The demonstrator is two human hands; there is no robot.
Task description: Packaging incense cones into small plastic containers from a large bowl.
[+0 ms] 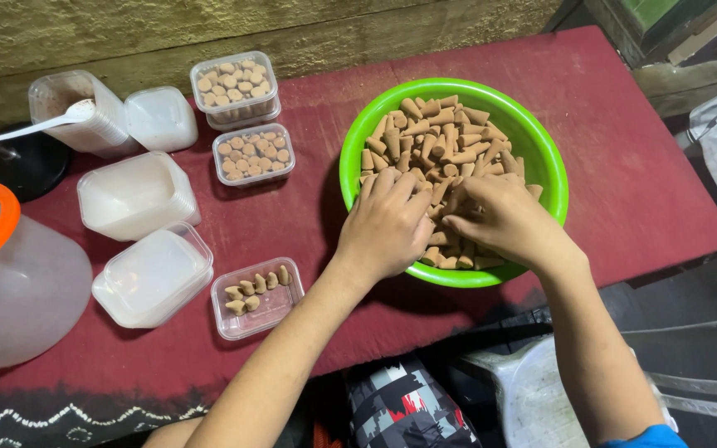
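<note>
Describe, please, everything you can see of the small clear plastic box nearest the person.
The small clear plastic box is a shallow, rounded rectangle, open, with no lid on it. It lies flat on the dark red cloth, beside a stack of empty boxes. About seven tan cones stand in it, leaving most of its floor bare. Neither hand touches it.

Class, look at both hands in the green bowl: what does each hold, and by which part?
Both the left hand and right hand are buried among the brown cones in the green bowl; any hold is hidden, so it cannot be told.
</note>
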